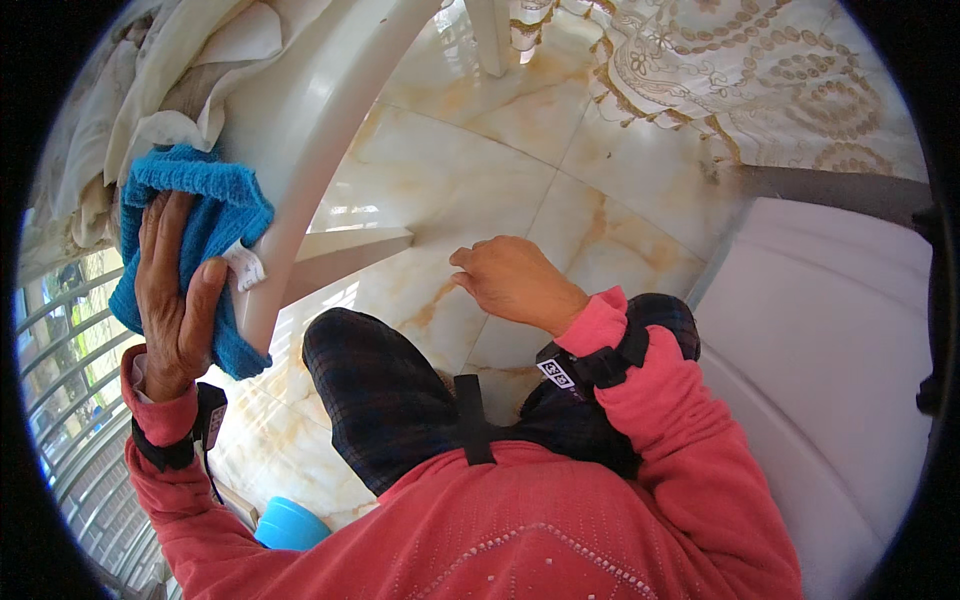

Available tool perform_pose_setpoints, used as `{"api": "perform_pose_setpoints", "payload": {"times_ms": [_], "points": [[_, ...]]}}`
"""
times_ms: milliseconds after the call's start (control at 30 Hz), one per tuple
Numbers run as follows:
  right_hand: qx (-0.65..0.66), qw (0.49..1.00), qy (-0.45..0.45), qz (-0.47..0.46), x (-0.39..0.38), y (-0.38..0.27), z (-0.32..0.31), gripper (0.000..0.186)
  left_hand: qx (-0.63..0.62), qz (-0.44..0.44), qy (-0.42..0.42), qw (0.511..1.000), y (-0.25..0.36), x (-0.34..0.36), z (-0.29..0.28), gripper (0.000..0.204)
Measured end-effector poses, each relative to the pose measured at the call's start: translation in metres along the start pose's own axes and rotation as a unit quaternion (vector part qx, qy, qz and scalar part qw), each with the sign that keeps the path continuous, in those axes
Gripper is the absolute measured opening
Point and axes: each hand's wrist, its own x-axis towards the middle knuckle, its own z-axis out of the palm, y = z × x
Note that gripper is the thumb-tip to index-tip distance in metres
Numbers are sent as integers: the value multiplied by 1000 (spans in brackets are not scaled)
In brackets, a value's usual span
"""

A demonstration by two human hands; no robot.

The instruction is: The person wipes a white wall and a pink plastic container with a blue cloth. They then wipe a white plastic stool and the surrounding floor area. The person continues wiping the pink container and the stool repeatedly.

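My left hand (172,290) lies flat on a blue knitted cloth piece (215,225), fingers stretched out and thumb apart. The piece has a thick ribbed edge at its far end and a white label on its right side. It rests over the curved white plastic edge (290,170) of what looks like a chair or table. My right hand (520,280) hangs above the tiled floor, back up, just beyond my right knee. Its fingers are loosely curled under, and nothing shows in them. The palm is hidden.
Pale crumpled fabric (110,110) is heaped at the far left. A window grille (80,390) runs down the left side, with a light blue container (290,524) at lower left. Patterned lace cloth (740,70) hangs at the far right, above a large white smooth surface (820,340).
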Motion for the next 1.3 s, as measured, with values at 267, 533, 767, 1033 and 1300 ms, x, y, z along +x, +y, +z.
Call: {"api": "perform_pose_setpoints", "payload": {"times_ms": [267,533,767,1033,1300], "points": [[15,999,20,20,7,0,-3,17,3,25,-14,1000,-2,-2,-11,65],[68,996,0,64,-3,-21,-6,20,25,25,-47,998,1,4,-4,63],[129,988,-29,79,-12,-49,-6,23,16,69,-51,996,12,12,-2,58],[232,956,48,173,-30,-45,11,23,-7,70,-49,996,12,22,-7,50],[472,795,-51,379,-93,-110,5,29,-6,70,-47,996,10,23,-3,46]]}}
